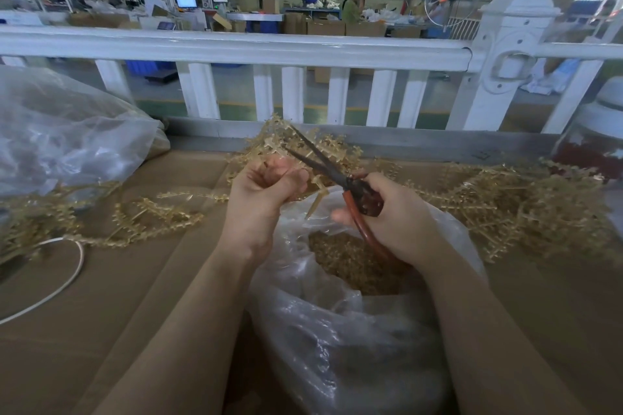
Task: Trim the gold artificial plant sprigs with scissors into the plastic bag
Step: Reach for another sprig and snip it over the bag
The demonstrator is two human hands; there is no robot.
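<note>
Gold artificial plant sprigs [296, 145] are bunched in our left hand [266, 189], whose fingers curl round the stems and hold the cluster up above the mouth of the plastic bag [354, 340]. Our right hand [387, 216] grips the red handles of the scissors [323, 165], with the dark blades parted and reaching up into the sprigs — a cut looks about to be made. To do it well, we should keep the bunch directly over the bag opening so each trimmed piece drops onto the gold trimmings [350, 263] already inside, and keep our left fingertips back from the blades, which pass just beside them. One loose stub [315, 205] hangs below the left hand; whether it is already severed we cannot quite tell. More untrimmed sprigs lie on the brown cardboard work surface [118, 296] to the left [151, 216] and in a heap at the right [526, 209]. A second clear bag [67, 131] sits at far left and a white cable [64, 283] loops nearby — beyond a white railing [236, 47] lies a factory floor with boxes and workers.
</note>
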